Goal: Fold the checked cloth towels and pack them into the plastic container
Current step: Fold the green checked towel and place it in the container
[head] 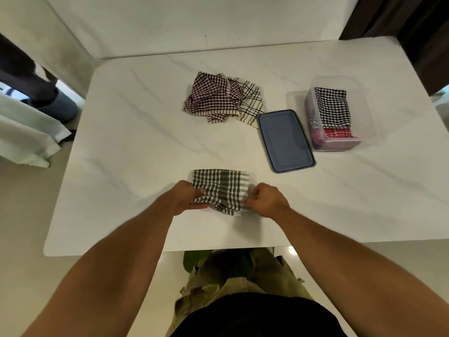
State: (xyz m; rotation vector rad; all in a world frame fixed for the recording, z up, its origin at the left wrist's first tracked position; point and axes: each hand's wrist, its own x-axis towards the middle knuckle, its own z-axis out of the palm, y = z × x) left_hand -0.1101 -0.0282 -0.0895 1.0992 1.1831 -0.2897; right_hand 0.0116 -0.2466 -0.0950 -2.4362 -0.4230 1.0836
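A green checked towel [221,184] lies partly folded on the white desk [136,142], close to the middle of the near edge. The left hand [187,198] grips the towel's left near corner, its fingers [198,192] curled and clamped on a bunch of the cloth. The right hand [266,199] pinches the right near corner, its fingers closed on the fabric as well. The far part of the towel lies flat, while the near part is gathered and rumpled between the two hands.

Towards the far edge, about midway along it, a maroon checked towel [211,96] lies crumpled and unfolded, partly on top of a cream towel [251,105] with thin dark lines. A grey-blue lid [285,141] rests flat on the desk just to the right of that pile. Beside the lid, near the right edge, stands the clear plastic container [366,127]. Inside it a folded black-and-white checked towel [332,105] lies on top of a red towel [339,133], whose near end shows beneath it.
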